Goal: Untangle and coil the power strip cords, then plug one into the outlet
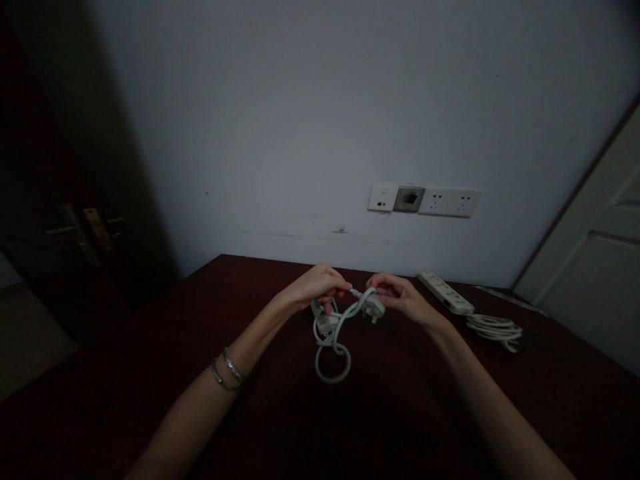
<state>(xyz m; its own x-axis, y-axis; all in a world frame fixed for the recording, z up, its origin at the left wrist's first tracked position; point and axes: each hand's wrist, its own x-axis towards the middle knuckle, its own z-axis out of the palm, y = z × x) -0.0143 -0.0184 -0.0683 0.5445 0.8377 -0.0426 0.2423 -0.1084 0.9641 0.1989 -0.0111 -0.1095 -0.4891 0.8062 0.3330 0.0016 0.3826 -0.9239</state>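
My left hand (325, 285) pinches a white power cord (345, 319) close to its plug. The cord is looped and crossed over itself, with one round loop hanging lowest toward me. My right hand (397, 298) has its fingers closed around the white plug (373, 307), whose metal prongs point down and toward me. Below my left hand is a white socket block (326, 321), partly covered by the cord and fingers. Whether my left fingers also touch the block I cannot tell.
On the dark red table (240, 287), a white power strip (447, 293) lies at the right beside its coiled cable (495, 328). Wall sockets (449, 202) and a grey switch plate (409, 199) are on the wall behind. A dark door with a handle (97, 227) stands at left.
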